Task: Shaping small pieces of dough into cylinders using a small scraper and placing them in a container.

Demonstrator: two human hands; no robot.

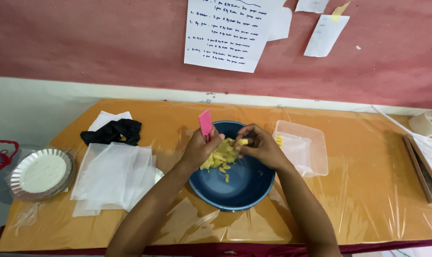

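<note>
Yellow strips (219, 157) lie heaped in a blue bowl (235, 188) mid-surface. Left hand (199, 148) grips a pink spatula (205, 123); right hand (260, 145) pinches one strip. Clear tub (316, 152) at 3 o'clock, white sheets (111, 173) at 9.

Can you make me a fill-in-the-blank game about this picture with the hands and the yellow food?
1. The yellow pieces lie in a round bowl coloured ____.
2. The left hand grips a tool with a ____ blade.
3. Beside the right hand stands a clear plastic ____ on the table.
4. The silver foil plates sit at the table's ____ end.

Missing words: blue; pink; container; left
</note>
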